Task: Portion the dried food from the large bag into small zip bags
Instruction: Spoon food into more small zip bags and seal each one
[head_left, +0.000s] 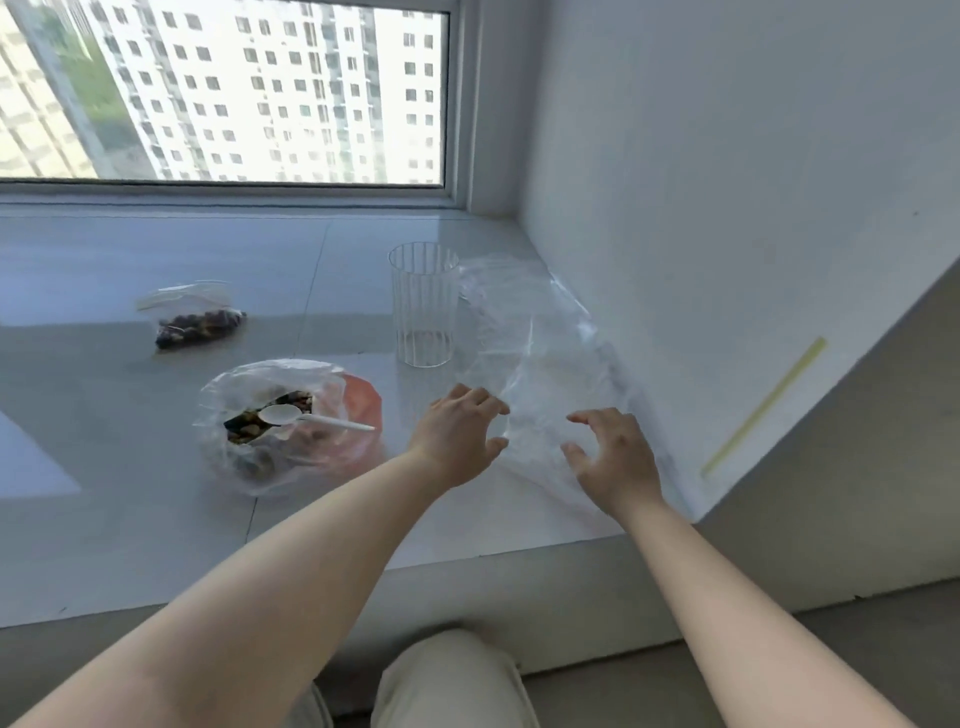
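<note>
Two hands, left (460, 426) and right (613, 457), fingers spread, released, over clear bags (540, 353), one filled zip bag (195, 322), one cup (423, 306)

From my feed it's just 2 bare forearms, no sleeves, watch or rings that I can spot. Left hand (457, 431) and right hand (613, 457) are ungloved. Below those, light beige trousers (447, 675) cover the knee.

Head view, looking down, near windowsill (156, 519)

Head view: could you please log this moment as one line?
hands: left, right open, reaching at empty zip bags | spoon in large bag | one filled bag
</note>
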